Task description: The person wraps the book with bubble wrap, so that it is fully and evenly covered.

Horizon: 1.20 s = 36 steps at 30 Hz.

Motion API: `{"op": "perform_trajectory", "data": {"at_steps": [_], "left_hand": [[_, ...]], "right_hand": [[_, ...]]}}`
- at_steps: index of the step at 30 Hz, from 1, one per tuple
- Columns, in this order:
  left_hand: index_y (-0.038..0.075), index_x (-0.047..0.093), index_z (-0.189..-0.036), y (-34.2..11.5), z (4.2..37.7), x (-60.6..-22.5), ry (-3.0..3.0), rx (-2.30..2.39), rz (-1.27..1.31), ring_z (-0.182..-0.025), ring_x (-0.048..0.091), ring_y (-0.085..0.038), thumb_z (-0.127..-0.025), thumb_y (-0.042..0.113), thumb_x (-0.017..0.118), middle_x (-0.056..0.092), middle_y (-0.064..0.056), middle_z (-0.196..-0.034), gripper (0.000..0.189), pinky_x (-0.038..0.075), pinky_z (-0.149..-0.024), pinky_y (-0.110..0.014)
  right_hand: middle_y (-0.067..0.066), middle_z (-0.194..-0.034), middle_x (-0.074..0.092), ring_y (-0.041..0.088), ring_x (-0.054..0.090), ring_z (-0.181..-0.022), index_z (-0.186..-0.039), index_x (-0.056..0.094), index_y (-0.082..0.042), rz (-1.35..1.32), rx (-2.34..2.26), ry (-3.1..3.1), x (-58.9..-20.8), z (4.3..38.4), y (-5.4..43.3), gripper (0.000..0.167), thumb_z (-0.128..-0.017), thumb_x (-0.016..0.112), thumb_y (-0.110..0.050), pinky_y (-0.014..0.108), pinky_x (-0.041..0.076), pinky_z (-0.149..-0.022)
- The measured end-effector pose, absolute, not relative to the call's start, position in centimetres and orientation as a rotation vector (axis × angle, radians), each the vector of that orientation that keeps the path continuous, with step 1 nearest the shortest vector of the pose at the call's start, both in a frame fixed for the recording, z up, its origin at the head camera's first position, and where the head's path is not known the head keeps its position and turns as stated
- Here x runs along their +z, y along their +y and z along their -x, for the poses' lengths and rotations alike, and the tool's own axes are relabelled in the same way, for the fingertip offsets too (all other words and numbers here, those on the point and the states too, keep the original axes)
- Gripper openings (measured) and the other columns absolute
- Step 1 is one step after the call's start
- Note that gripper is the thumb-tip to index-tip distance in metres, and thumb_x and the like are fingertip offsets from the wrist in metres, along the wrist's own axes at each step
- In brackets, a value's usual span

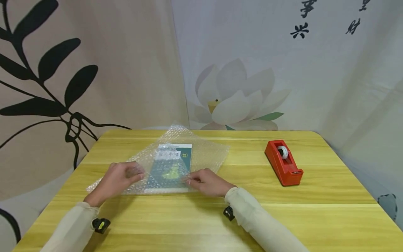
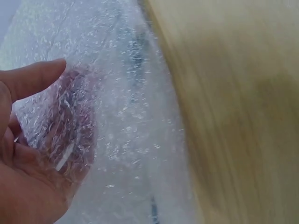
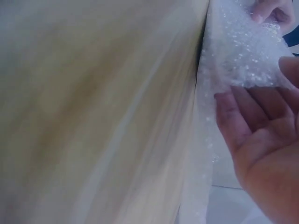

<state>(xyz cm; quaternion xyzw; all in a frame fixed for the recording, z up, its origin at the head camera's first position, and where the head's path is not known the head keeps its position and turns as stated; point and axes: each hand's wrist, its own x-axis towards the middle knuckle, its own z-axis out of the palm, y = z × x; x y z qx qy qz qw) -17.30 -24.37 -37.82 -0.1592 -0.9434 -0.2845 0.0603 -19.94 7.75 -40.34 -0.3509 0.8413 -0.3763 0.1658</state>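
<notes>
By the left hand (image 1: pixel 118 176), clear, pebbled bubble wrap (image 1: pixel 209 150) is loosely gripped, the fingers being curled beneath the film and the thumb set apart above it; whether the thumb presses cannot be told; by the right hand (image 1: pixel 210 182), the near edge of the wrap is pinched between thumb and fingers; between the hands, a flat, rectangular green booklet (image 1: pixel 170 164) with a pale title band is lain upon by a crinkled, see-through fold; its upper right corner is seen more clearly. The smooth, yellow, wood-grained table (image 1: pixel 220 224) is spread beneath; its far edge is overlapped in view by one wrap corner; bare wood is left in front and toward the right, where a glossy red tape dispenser (image 1: pixel 281 168) is set well apart.
</notes>
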Motion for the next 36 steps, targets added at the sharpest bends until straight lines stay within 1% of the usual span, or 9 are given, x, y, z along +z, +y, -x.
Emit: {"op": "perform_trajectory", "data": {"at_steps": [5, 10, 12, 15, 17, 19, 22, 24, 36], "left_hand": [[0.008, 0.075, -0.100, -24.2, 18.2, -38.3, -2.853, -0.885, 0.442, -0.085, 0.076, -0.025, -0.089, 0.016, 0.076, 0.079, -0.014, -0.096, 0.013, 0.063, -0.077, -0.039], [0.010, 0.075, -0.094, -24.0, 18.9, -38.7, -2.872, -0.856, 0.435, -0.080, 0.075, -0.020, -0.089, 0.014, 0.076, 0.079, -0.010, -0.091, 0.007, 0.062, -0.074, -0.036], [0.010, 0.075, -0.093, -23.9, 19.1, -38.9, -2.873, -0.846, 0.433, -0.079, 0.075, -0.020, -0.088, 0.013, 0.076, 0.079, -0.009, -0.090, 0.006, 0.062, -0.073, -0.037], [0.011, 0.074, -0.091, -23.8, 19.4, -39.3, -2.871, -0.828, 0.419, -0.078, 0.074, -0.019, -0.087, 0.012, 0.077, 0.078, -0.007, -0.088, 0.005, 0.062, -0.072, -0.037], [0.011, 0.073, -0.090, -23.9, 19.6, -39.6, -2.874, -0.830, 0.399, -0.078, 0.073, -0.019, -0.086, 0.012, 0.078, 0.078, -0.006, -0.087, 0.007, 0.061, -0.071, -0.037], [0.012, 0.072, -0.091, -23.9, 19.8, -39.9, -2.885, -0.835, 0.373, -0.078, 0.071, -0.017, -0.084, 0.012, 0.079, 0.077, -0.005, -0.087, 0.010, 0.060, -0.070, -0.036], [0.011, 0.071, -0.093, -23.9, 20.2, -40.2, -2.906, -0.845, 0.349, -0.078, 0.070, -0.017, -0.083, 0.014, 0.081, 0.076, -0.005, -0.086, 0.014, 0.058, -0.069, -0.035], [0.010, 0.071, -0.095, -23.9, 20.4, -40.4, -2.920, -0.843, 0.342, -0.078, 0.070, -0.016, -0.082, 0.014, 0.081, 0.076, -0.005, -0.086, 0.016, 0.058, -0.069, -0.035], [0.000, 0.061, -0.125, -23.5, 21.0, -40.0, -3.039, -0.756, 0.346, -0.073, 0.069, -0.017, -0.082, 0.016, 0.081, 0.075, -0.010, -0.091, 0.050, 0.058, -0.067, -0.038]], "right_hand": [[0.012, -0.112, 0.076, 0.007, 0.060, -0.072, -0.127, 0.069, -0.008, 0.937, -1.172, 2.459, -40.3, 20.1, 8.1, 0.029, -0.105, 0.053, -0.019, 0.020, 0.051, -0.068], [0.011, -0.128, 0.071, 0.021, 0.070, -0.113, -0.134, 0.064, -0.005, 0.868, -1.280, 2.533, -39.9, 20.1, 8.3, 0.034, -0.103, 0.056, -0.017, 0.032, 0.059, -0.092], [0.011, -0.132, 0.069, 0.023, 0.068, -0.117, -0.135, 0.063, -0.005, 0.853, -1.302, 2.556, -39.7, 20.0, 8.3, 0.034, -0.102, 0.056, -0.016, 0.031, 0.060, -0.090], [0.015, -0.126, 0.071, 0.022, 0.074, -0.095, -0.136, 0.061, -0.004, 0.826, -1.319, 2.594, -39.3, 19.8, 8.1, 0.036, -0.102, 0.057, -0.015, 0.031, 0.061, -0.078], [0.016, -0.124, 0.072, 0.023, 0.069, -0.071, -0.136, 0.061, -0.004, 0.825, -1.311, 2.632, -39.0, 19.5, 7.8, 0.037, -0.100, 0.060, -0.014, 0.036, 0.061, -0.079], [0.018, -0.124, 0.071, 0.026, 0.069, -0.071, -0.134, 0.062, -0.002, 0.853, -1.297, 2.659, -38.7, 19.2, 7.5, 0.037, -0.099, 0.062, -0.013, 0.043, 0.061, -0.083], [0.017, -0.133, 0.067, 0.032, 0.071, -0.100, -0.129, 0.065, 0.001, 0.968, -1.207, 2.704, -38.4, 18.8, 7.0, 0.035, -0.097, 0.065, -0.012, 0.048, 0.056, -0.100], [0.017, -0.135, 0.065, 0.033, 0.062, -0.127, -0.127, 0.065, 0.002, 1.063, -1.100, 2.723, -38.5, 18.5, 6.6, 0.034, -0.096, 0.066, -0.012, 0.048, 0.053, -0.104], [0.006, -0.155, 0.049, 0.022, 0.037, -0.151, -0.141, 0.058, -0.013, 1.265, -0.344, 2.706, -39.4, 17.4, 4.6, 0.044, -0.099, 0.064, -0.026, 0.034, 0.034, -0.124]]}}
